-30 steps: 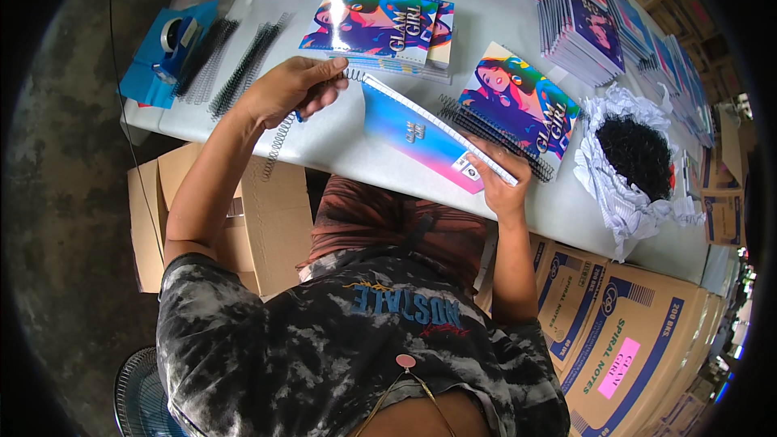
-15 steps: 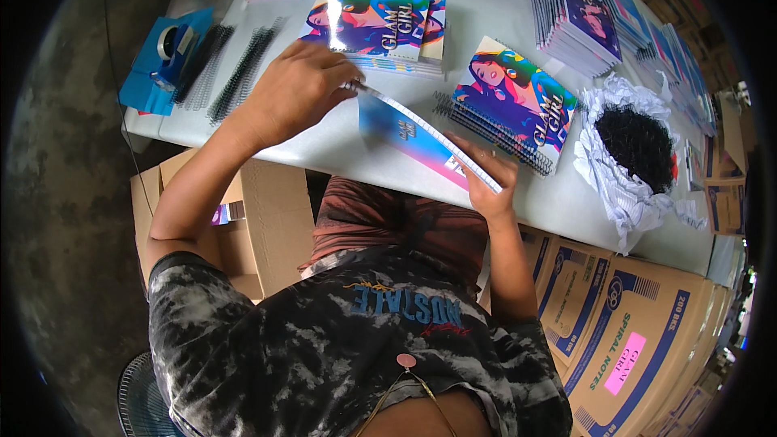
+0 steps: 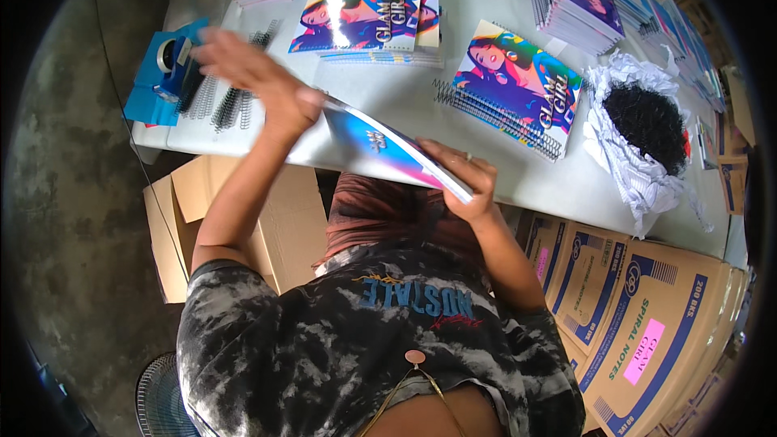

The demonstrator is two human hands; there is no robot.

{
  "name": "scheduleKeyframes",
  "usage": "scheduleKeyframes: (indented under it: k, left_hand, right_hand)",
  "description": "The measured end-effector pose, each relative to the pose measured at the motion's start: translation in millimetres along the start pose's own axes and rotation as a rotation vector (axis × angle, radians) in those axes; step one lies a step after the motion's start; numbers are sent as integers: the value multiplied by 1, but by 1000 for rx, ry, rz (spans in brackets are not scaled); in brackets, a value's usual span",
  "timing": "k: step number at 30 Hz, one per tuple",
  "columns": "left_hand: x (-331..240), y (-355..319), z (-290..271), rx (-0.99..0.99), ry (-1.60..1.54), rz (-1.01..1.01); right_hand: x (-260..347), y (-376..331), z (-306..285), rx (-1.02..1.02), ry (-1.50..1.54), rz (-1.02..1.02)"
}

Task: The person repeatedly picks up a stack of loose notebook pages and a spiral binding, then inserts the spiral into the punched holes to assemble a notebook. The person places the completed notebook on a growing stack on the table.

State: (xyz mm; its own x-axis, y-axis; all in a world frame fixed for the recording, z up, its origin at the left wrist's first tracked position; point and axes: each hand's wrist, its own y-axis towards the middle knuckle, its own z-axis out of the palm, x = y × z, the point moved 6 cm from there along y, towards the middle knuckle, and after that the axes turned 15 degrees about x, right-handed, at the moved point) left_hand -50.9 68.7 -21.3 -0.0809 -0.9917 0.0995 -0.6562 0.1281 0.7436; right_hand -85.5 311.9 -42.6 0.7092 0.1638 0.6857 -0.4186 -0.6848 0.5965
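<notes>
While my right hand (image 3: 468, 174) is clamping one end of this notebook (image 3: 364, 142) at the table's (image 3: 376, 85) near edge, my left hand (image 3: 263, 85) is hovering by the other end, blurry fingers kinda outstretched

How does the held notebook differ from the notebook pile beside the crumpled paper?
The held notebook slants in the right hand; the pile lies flat on the table. The held notebook shows a blue-to-pink cover; the pile's top shows a multicoloured portrait. Both have colourful covers.
</notes>
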Motion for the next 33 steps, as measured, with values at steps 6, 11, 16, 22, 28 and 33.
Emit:
scheduleKeyframes:
  k: [6, 11, 16, 22, 28, 33]
  left_hand:
    - [-33, -2, -20, -183, -30, 199]
    - [-44, -65, 22, 314, -235, -1]
    - [-78, -43, -20, 100, -151, 313]
    - [-83, -46, -27, 52, -29, 447]
    - [-65, -38, -9, 259, -131, 246]
    - [-82, -37, -27, -8, -148, 320]
  right_hand:
    - [-12, -15, 2, -42, 24, 36]
    - [-4, -8, 4, -13, -22, 39]
    - [5, 6, 1, -6, -44, -44]
    - [8, -2, -1, -5, -195, -106]
    - [9, 6, 9, 33, -63, -130]
    - [12, 9, 6, 54, -64, -118]
